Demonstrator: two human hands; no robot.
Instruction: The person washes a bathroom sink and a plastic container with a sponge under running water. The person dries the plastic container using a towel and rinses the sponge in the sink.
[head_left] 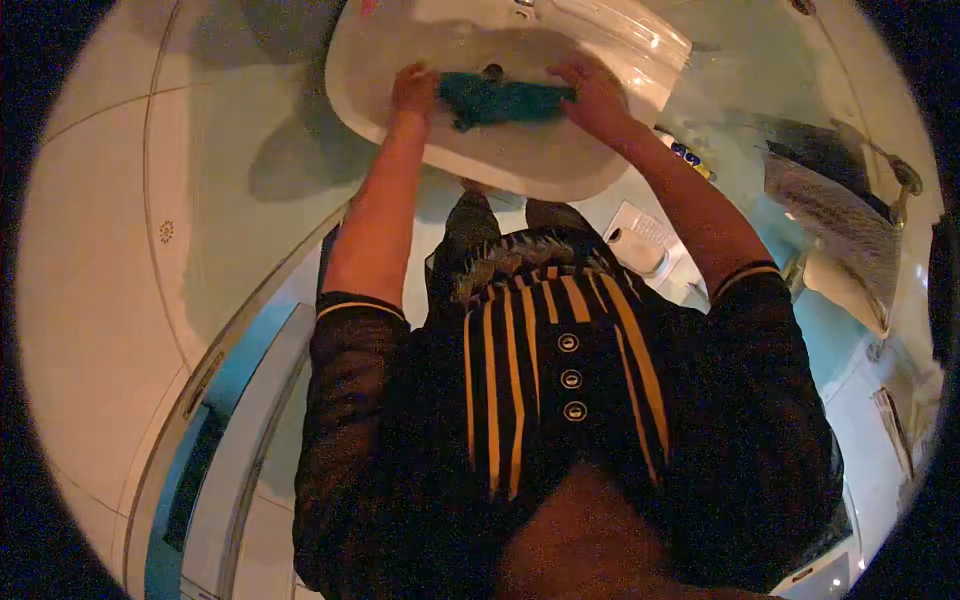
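A dark teal cloth (pixel 505 100) is stretched sideways across the bowl of the white sink (pixel 350 95), just in front of the drain hole (pixel 492 72). It looks wet and crumpled, and a small part hangs lower near its left side. My left hand (pixel 415 90) is closed around the left end of the cloth. At the opposite end my right hand (pixel 592 95) grips the cloth, its fingers bent over the edge. Exactly how the fingertips pinch the fabric is blurred. Part of the metal tap (pixel 523 8) shows at the top edge.
Bottles with blue and yellow parts (pixel 685 155) stand right of the sink. Below them is a white toilet-like fixture (pixel 638 250). A grey towel (pixel 835 205) hangs on the right wall. An open door edge (pixel 270 400) runs along the left, beside tiled wall.
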